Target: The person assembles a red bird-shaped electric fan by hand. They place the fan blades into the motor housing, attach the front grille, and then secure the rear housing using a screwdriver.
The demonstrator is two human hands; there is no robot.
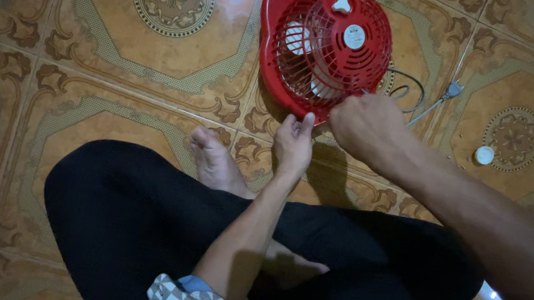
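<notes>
My left hand [294, 141] touches the lower rim of the small red plastic fan [327, 42] lying on the patterned tile floor [76, 91], fingers pressed together. My right hand [362, 124] is curled at its lower-right rim; can't tell what it pinches. White round cap [485, 155] well apart on the right.

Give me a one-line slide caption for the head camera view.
Seated cross-legged on patterned floor tiles, a person steadies a small red fan with the left hand and right hand.
</notes>
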